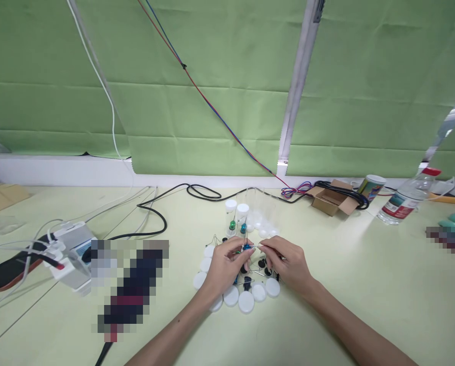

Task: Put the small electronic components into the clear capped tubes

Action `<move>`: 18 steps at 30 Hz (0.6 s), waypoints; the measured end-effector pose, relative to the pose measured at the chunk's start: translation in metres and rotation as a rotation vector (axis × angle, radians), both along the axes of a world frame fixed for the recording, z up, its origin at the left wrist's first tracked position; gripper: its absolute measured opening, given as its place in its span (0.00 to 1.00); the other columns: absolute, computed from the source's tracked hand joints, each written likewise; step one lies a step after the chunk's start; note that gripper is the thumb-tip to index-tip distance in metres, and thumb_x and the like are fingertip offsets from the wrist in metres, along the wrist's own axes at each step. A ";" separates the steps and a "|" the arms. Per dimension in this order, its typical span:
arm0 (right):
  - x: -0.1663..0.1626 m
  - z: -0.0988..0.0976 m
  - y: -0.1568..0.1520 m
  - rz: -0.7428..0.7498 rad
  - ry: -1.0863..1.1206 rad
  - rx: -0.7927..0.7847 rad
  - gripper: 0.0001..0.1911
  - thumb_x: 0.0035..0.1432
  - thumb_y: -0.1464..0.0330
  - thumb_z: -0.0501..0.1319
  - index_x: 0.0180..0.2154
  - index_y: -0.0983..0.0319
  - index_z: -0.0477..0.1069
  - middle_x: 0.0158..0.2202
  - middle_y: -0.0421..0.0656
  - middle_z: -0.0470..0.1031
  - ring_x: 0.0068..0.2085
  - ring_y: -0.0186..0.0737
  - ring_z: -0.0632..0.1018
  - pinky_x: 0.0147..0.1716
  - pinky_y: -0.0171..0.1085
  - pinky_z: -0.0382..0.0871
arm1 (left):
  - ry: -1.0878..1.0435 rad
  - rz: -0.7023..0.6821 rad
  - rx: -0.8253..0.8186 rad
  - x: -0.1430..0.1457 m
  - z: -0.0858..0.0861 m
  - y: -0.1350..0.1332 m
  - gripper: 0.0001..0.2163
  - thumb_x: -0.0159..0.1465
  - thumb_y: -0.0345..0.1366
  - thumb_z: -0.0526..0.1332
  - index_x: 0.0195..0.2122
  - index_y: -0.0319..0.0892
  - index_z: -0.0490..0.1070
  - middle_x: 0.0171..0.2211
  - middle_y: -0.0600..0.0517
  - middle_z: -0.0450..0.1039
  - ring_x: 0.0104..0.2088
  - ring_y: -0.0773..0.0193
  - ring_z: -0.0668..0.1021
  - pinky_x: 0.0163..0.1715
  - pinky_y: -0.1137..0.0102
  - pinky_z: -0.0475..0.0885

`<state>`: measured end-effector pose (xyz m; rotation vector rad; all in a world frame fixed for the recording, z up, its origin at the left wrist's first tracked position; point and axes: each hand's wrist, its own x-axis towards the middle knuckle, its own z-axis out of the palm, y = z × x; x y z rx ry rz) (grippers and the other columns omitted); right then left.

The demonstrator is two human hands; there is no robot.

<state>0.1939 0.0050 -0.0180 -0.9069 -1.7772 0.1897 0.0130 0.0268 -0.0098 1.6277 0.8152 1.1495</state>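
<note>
1. Left hand (227,260): thumb and forefinger pinch a small blue piece (246,247) above the middle of the table.
2. Right hand (288,259): thumb and forefinger are pressed together on the end of a thin wire (253,246), which runs across from the blue piece; finer detail is too small to tell.
3. Below and between the hands lie black parts (247,283), some with wires.
4. White caps (246,302) curve around these on the near and left sides.
5. Just beyond the hands, a green piece (232,224) and a teal piece (243,227) stand near two raised white lids (231,205).
6. Clear tubes (267,223) are beside them.
7. Farther back, a black cable (202,196) crosses the table (326,330); an open box (328,204), a can (371,187) and a bottle (400,203) stand right.
</note>
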 end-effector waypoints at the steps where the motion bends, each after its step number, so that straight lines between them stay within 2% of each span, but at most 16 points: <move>1: 0.000 0.000 0.000 -0.002 0.004 0.000 0.07 0.66 0.71 0.56 0.39 0.60 0.74 0.21 0.38 0.70 0.22 0.34 0.72 0.26 0.35 0.69 | -0.007 0.001 -0.014 0.000 0.000 0.000 0.07 0.62 0.39 0.62 0.36 0.42 0.76 0.30 0.53 0.70 0.21 0.69 0.72 0.24 0.71 0.73; 6: -0.001 -0.002 -0.001 0.016 0.041 -0.029 0.07 0.65 0.71 0.57 0.41 0.61 0.73 0.29 0.42 0.74 0.23 0.33 0.74 0.24 0.34 0.71 | -0.029 0.007 -0.095 0.000 0.001 0.001 0.09 0.61 0.41 0.64 0.35 0.41 0.74 0.23 0.55 0.70 0.20 0.68 0.73 0.24 0.70 0.73; 10: 0.000 -0.004 0.001 0.037 0.055 -0.036 0.09 0.65 0.70 0.58 0.45 0.60 0.72 0.35 0.45 0.76 0.25 0.34 0.76 0.27 0.35 0.74 | -0.060 0.020 -0.132 0.000 0.002 0.003 0.09 0.61 0.41 0.64 0.36 0.40 0.72 0.20 0.56 0.70 0.19 0.66 0.73 0.25 0.69 0.73; 18: 0.002 -0.005 0.004 -0.012 -0.014 -0.006 0.11 0.65 0.71 0.57 0.48 0.59 0.71 0.37 0.45 0.77 0.33 0.38 0.77 0.31 0.37 0.74 | -0.130 0.025 -0.198 0.000 0.008 0.002 0.09 0.59 0.40 0.65 0.35 0.40 0.72 0.20 0.56 0.71 0.19 0.66 0.73 0.23 0.70 0.72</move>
